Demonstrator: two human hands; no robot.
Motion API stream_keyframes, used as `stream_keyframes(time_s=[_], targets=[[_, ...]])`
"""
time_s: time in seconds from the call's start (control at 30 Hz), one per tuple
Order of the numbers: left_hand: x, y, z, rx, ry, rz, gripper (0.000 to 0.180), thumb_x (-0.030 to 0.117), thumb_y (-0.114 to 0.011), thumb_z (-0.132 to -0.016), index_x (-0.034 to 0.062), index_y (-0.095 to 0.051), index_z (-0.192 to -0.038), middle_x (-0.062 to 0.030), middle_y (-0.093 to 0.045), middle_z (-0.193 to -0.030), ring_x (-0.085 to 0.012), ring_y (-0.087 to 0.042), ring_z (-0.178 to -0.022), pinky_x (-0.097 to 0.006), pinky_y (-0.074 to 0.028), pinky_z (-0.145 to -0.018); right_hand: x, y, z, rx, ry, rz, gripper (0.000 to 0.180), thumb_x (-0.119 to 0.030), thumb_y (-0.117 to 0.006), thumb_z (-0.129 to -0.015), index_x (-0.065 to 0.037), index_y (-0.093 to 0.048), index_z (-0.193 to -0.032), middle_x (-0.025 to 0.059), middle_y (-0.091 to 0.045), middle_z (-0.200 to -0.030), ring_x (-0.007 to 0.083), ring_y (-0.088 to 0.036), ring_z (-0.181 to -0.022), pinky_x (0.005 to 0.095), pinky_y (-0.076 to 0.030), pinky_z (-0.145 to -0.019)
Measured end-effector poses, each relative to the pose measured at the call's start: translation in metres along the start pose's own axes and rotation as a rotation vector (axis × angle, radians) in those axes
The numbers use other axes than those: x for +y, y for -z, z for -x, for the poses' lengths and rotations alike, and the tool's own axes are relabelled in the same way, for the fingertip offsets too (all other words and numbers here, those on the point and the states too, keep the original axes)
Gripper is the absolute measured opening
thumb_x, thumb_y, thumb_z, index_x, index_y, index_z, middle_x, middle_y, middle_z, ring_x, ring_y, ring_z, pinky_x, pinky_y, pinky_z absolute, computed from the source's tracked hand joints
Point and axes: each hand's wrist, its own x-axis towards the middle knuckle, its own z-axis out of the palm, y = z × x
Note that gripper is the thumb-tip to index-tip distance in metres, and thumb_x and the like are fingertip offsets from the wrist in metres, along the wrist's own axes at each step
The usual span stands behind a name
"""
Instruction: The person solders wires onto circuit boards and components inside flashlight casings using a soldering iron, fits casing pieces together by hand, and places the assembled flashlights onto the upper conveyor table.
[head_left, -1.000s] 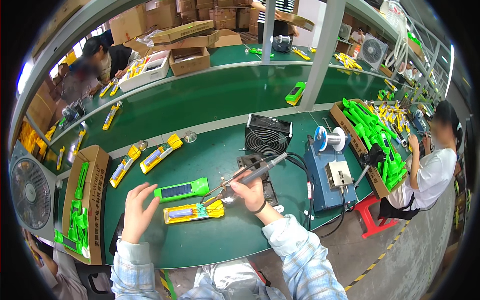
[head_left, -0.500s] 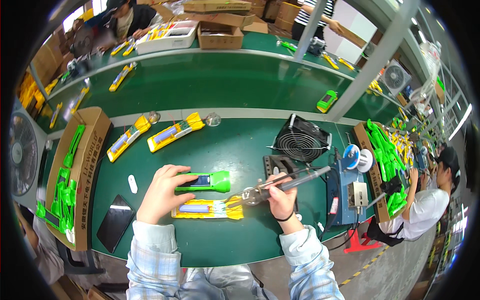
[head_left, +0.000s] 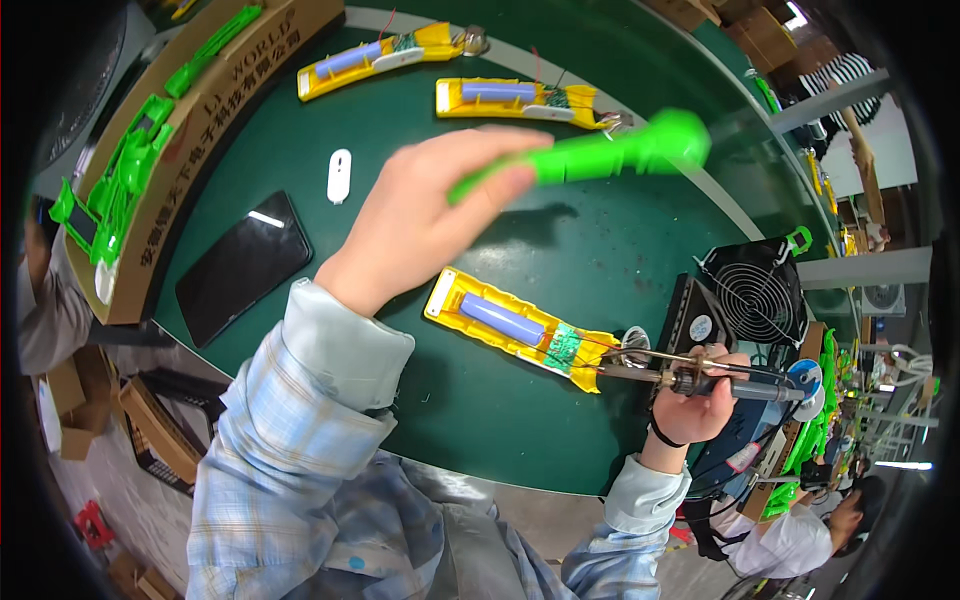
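Observation:
My left hand (head_left: 425,215) holds a green plastic shell (head_left: 590,155), lifted above the green table (head_left: 430,400) and blurred. My right hand (head_left: 700,405) grips a soldering iron (head_left: 690,378) whose tip points left at the end of an open yellow case (head_left: 520,330). That case lies on the table below my left hand, with a blue cylindrical cell and a small green circuit board inside it.
Two more open yellow cases (head_left: 375,55) (head_left: 520,100) lie at the far side. A black phone (head_left: 240,265) and a small white oval object (head_left: 339,175) lie to the left, beside a cardboard box (head_left: 150,170) of green parts. A black fan (head_left: 755,295) stands on the right.
My left hand has lifted the green shell off the table and raised it. The view has swung closer over the table. The soldering iron stays near the yellow case's end.

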Motion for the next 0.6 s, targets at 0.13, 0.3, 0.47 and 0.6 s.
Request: stream_keyframes(time_s=[0.13, 0.3, 0.47, 0.6], targets=[[0.02, 0.006, -0.001, -0.008, 0.515, 0.647, 0.035, 0.033, -0.044, -0.082, 0.0004, -0.054, -0.091, -0.0044, -0.056, -0.067, -0.0083, -0.053, -0.051, -0.017, -0.038, -0.042, 0.004, 0.011, 0.001, -0.033, 0.015, -0.003, 0.022, -0.019, -0.051, -0.072, -0.001, -0.04, -0.073, 0.0063, -0.039, -0.06, 0.011, -0.037, -0.047, 0.0211, -0.033, -0.044], [0.022, -0.001, 0.0, -0.085, 0.589, 0.713, 0.039, 0.035, -0.043, -0.081, -0.0002, -0.053, -0.094, -0.0052, -0.056, -0.067, -0.0108, -0.053, -0.047, -0.019, -0.04, -0.04, 0.0, 0.012, 0.003, 0.023, 0.006, 0.019, 0.021, -0.02, -0.05, -0.072, -0.002, -0.039, -0.072, 0.0063, -0.039, -0.062, 0.0121, -0.038, -0.051, 0.0222, -0.035, -0.048], [0.02, -0.003, 0.003, -0.113, 0.545, 0.727, 0.035, 0.03, -0.045, -0.08, -0.0004, -0.052, -0.098, -0.0059, -0.057, -0.074, -0.0116, -0.056, -0.054, -0.02, -0.044, -0.048, 0.0, 0.011, 0.003, -0.008, -0.027, -0.014, 0.021, -0.021, -0.049, -0.072, -0.002, -0.038, -0.072, 0.0059, -0.039, -0.063, 0.0124, -0.039, -0.051, 0.0222, -0.036, -0.05], [0.021, -0.005, 0.0, -0.217, 0.53, 0.581, 0.031, 0.022, -0.053, -0.076, 0.0021, -0.053, -0.1, -0.0047, -0.057, -0.078, -0.0074, -0.054, -0.064, -0.019, -0.042, -0.055, 0.0, 0.013, 0.002, -0.048, -0.047, -0.045, 0.021, -0.021, -0.048, -0.073, -0.003, -0.038, -0.073, 0.0059, -0.039, -0.063, 0.0127, -0.039, -0.053, 0.0234, -0.037, -0.049]])
